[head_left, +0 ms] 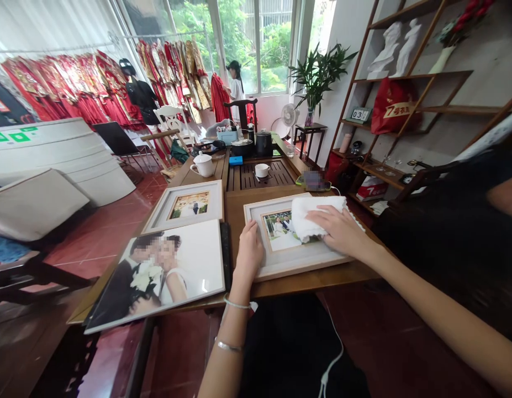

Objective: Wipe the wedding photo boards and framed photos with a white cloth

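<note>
A framed wedding photo [276, 262] lies flat on the wooden table in front of me, its pale mat around a small picture of a couple. My left hand [250, 250] grips the frame's left edge, fingers curled round it. Over the right part of the glass is a folded white cloth [301, 213]. My right hand [336, 225] presses down on this cloth with fingers stretched out, covering part of the picture. To the left, a second framed photo [167, 218] rests behind a large glossy wedding print [201, 260].
Farther back on the table [235, 204] are a white teapot [203, 165], a white cup [262, 170] on a slatted tea tray [276, 177], and a phone [316, 181]. Another person [235, 83] stands by the window near racks of red garments. Someone in black is at right.
</note>
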The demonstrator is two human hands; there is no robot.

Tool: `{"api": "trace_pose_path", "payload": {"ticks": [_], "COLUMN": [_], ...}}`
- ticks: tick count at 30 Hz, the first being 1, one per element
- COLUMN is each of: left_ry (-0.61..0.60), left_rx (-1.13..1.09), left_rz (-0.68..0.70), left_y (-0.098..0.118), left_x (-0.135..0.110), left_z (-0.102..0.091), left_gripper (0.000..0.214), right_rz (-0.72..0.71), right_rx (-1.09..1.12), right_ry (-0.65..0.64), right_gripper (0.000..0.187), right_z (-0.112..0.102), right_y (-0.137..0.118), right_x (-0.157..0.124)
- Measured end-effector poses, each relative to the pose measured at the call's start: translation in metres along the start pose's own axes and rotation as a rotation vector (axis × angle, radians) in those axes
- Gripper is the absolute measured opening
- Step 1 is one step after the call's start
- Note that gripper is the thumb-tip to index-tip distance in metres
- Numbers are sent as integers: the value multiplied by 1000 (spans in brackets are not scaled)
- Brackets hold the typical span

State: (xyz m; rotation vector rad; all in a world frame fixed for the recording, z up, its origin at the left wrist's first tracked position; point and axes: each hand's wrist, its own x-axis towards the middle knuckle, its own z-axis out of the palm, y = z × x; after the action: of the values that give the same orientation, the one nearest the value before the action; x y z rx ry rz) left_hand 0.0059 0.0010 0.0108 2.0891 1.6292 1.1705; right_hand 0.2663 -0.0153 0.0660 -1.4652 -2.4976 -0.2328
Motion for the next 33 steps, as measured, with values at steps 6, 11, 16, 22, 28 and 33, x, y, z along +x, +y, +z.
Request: {"api": "trace_pose_path", "payload": {"ticks": [6,11,16,22,28,33], "left_ry": [0,-12,5,12,-8,-25], "left_rx": [-3,16,24,-16,12,46], "left_rz": [-1,18,13,7,-6,-28], "left_y": [0,1,2,2,3,5], "left_x": [-1,0,0,-1,-3,-2], "left_z": [1,2,3,3,3,1], "left_gripper": [48,49,48,44,48,48], "right_rz": [108,-6,-216,-424,-327,-177], "right_rx": [-34,1,177,399,224,-70], "right_ry": [70,-66,-184,-252,-229,-111], "right_gripper": [58,58,63,67,69,57], "right_z": [15,16,6,-25,-51,-41], "right_y": [21,11,-17,-43,-36,-14], "right_x": [56,76,55,3,-35,-34]}}
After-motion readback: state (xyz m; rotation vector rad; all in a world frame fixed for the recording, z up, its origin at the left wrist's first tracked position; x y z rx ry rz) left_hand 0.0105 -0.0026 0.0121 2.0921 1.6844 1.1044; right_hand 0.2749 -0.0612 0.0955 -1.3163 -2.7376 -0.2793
